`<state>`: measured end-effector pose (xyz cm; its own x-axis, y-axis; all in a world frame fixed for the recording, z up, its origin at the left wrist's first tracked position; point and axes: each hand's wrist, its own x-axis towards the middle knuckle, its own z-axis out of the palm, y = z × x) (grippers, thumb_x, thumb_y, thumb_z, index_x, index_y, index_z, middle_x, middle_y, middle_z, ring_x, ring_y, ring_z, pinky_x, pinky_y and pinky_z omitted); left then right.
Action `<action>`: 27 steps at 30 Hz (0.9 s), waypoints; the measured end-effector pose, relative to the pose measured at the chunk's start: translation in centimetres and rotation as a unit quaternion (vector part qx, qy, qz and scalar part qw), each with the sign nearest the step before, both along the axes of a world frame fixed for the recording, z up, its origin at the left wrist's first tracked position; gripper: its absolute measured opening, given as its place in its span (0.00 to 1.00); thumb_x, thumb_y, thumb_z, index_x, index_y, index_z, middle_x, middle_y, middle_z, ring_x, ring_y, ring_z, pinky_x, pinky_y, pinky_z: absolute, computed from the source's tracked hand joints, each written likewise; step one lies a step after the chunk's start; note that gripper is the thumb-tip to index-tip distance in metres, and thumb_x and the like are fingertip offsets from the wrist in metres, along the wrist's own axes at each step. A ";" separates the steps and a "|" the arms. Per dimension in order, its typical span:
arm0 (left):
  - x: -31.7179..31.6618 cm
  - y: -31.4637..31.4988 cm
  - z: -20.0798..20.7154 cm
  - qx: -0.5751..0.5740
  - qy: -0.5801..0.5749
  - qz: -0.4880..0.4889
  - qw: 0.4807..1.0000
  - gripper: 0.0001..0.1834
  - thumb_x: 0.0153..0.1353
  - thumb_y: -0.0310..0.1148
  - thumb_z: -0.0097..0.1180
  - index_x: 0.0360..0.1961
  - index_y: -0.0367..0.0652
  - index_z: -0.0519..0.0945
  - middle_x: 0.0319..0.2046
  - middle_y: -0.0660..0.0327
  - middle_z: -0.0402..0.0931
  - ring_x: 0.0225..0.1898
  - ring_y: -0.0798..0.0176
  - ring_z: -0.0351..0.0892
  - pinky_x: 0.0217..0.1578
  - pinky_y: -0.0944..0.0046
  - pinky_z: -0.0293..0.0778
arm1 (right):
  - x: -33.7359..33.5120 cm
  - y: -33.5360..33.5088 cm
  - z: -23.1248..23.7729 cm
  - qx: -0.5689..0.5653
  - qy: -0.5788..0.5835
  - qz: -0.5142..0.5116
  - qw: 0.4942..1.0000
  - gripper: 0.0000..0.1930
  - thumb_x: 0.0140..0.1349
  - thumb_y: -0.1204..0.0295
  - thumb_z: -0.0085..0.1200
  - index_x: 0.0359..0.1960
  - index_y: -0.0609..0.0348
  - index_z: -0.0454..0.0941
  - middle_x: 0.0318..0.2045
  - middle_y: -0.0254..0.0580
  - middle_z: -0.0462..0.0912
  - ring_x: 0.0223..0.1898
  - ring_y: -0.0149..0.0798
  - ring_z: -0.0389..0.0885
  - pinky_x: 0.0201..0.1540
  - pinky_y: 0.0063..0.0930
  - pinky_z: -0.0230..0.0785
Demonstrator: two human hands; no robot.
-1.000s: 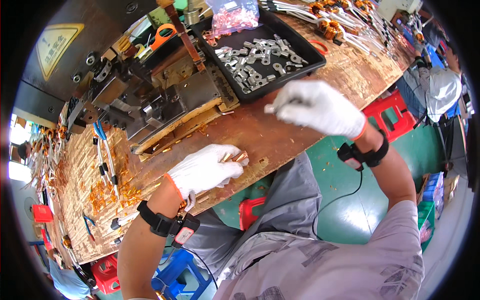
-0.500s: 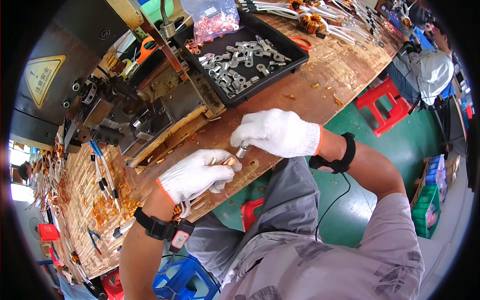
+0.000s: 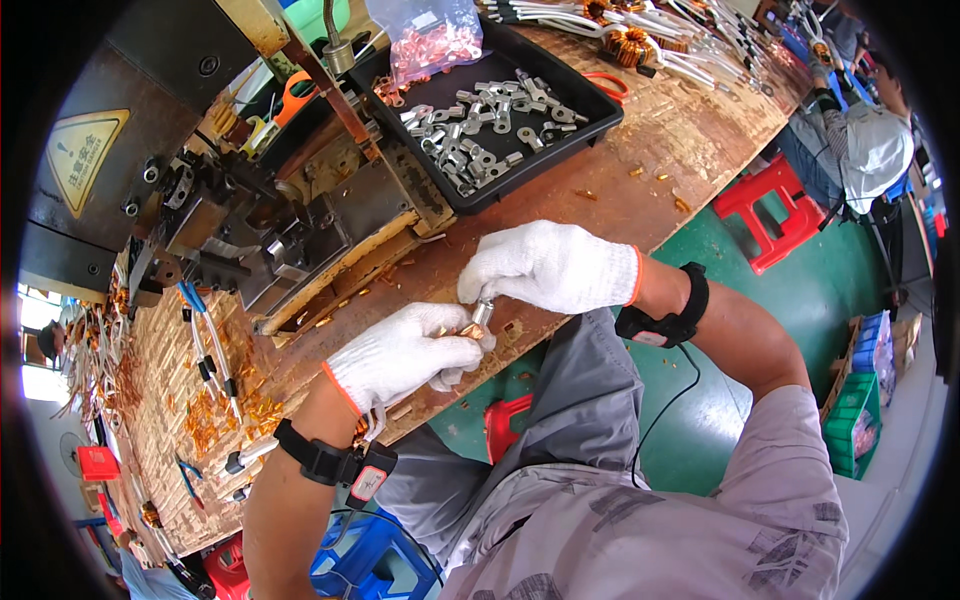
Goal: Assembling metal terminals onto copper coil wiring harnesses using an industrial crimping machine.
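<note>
In a white knit glove, my left hand (image 3: 405, 350) is closed round bare copper wire ends (image 3: 464, 330). White leads and part of an orange coil (image 3: 374, 424) show under its wrist, and most of their length is hidden. My right hand (image 3: 550, 265), gloved the same way, pinches a silver cable lug (image 3: 484, 312) between thumb and fingers. The lug's barrel is at the copper ends, touching or nearly so; whether any copper is inside it I cannot tell. Both hands are just over the front edge of the wooden bench (image 3: 560, 190).
A black tray (image 3: 560, 135) of loose lugs (image 3: 470, 150) and a plastic bag (image 3: 430, 45) stands beyond my hands. The press machine (image 3: 290, 240) stands at left. Orange scraps (image 3: 225, 420) litter the bench. Coils with white leads (image 3: 630, 45) lie at the back. A person (image 3: 865, 150) works at far right.
My left hand has moved slightly right with the copper ends, closing the gap to the lug. The lug now points down at them, and my right hand has hardly moved.
</note>
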<state>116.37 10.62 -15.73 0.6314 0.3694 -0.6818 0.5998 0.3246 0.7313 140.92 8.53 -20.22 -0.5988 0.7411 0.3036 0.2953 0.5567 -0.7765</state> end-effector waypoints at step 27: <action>0.1 0.1 0.3 -0.007 -0.001 -0.002 1.000 0.16 0.69 0.34 0.58 0.49 0.32 0.85 0.28 0.63 0.79 0.30 0.69 0.78 0.34 0.67 0.74 | 0.2 -0.5 -0.1 -0.212 0.052 0.015 0.976 0.12 0.78 0.69 0.53 0.52 0.61 0.84 0.44 0.41 0.88 0.45 0.35 0.86 0.51 0.32 0.78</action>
